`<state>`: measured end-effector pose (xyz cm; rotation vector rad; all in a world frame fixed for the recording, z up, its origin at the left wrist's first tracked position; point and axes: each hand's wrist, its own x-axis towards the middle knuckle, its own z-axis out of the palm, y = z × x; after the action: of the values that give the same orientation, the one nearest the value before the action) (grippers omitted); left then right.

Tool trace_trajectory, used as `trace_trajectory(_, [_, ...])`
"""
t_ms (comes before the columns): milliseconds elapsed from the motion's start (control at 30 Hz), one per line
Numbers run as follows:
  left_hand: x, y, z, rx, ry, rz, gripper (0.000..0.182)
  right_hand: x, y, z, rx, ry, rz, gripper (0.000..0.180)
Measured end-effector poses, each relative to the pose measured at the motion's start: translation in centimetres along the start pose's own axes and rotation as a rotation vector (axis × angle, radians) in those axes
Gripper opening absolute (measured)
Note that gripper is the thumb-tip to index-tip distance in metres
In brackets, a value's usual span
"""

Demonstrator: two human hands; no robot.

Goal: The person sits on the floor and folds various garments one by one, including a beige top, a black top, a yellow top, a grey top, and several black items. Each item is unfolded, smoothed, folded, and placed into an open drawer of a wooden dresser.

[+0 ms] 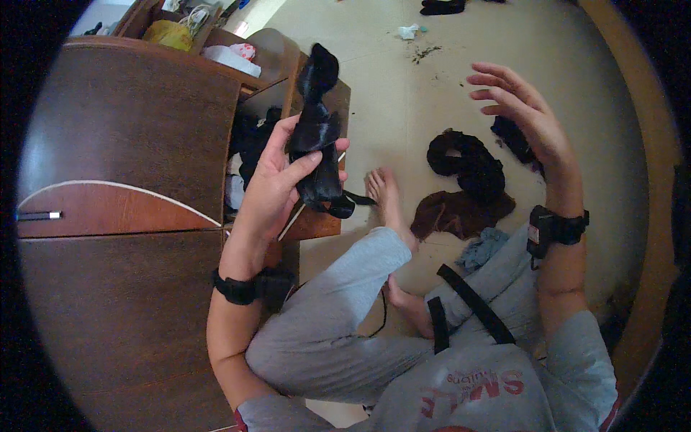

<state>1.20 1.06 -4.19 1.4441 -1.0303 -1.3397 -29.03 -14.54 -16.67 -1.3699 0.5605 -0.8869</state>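
Observation:
My left hand (283, 173) grips a bundle of shiny black fabric (318, 135), with the thumb pressed across it. The top of the bundle puffs out above my fingers. A narrow black strip (359, 198) hangs from its lower end. The bundle is in front of the open drawer (318, 221) of a dark wooden cabinet, where dark cloth (259, 140) and some white items lie. Over the floor on the right, my right hand (513, 102) is raised, empty, its fingers apart. Below it are dark cloth pieces (513, 140).
A black cloth heap (469, 162), a brown cloth (459, 216) and a blue-grey cloth (483, 248) lie on the floor beside my legs. Dark debris (426, 54) and a white crumpled piece (408, 31) are farther off. A white cord (113, 182) crosses the cabinet (135, 119).

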Motion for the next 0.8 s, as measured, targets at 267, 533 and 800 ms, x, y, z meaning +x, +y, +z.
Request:
trace_trajectory(267, [0.1,0.1,-0.4,-0.081,-0.004,0.033,0.042,0.1,3.6,-2.2,-0.244,0.022,0.045,0.040])
trace_trajectory(533, [-1.4,2.8,-3.7,-0.026,0.193,0.208,0.025,0.8,4.1,-3.5,-0.114,0.164,0.187,0.050])
trace_trajectory(800, [-0.1,-0.2,2.5,0.485,0.026,0.379,0.009,-2.2,-1.2,8.0,0.462,-0.344,-0.014,0.055])
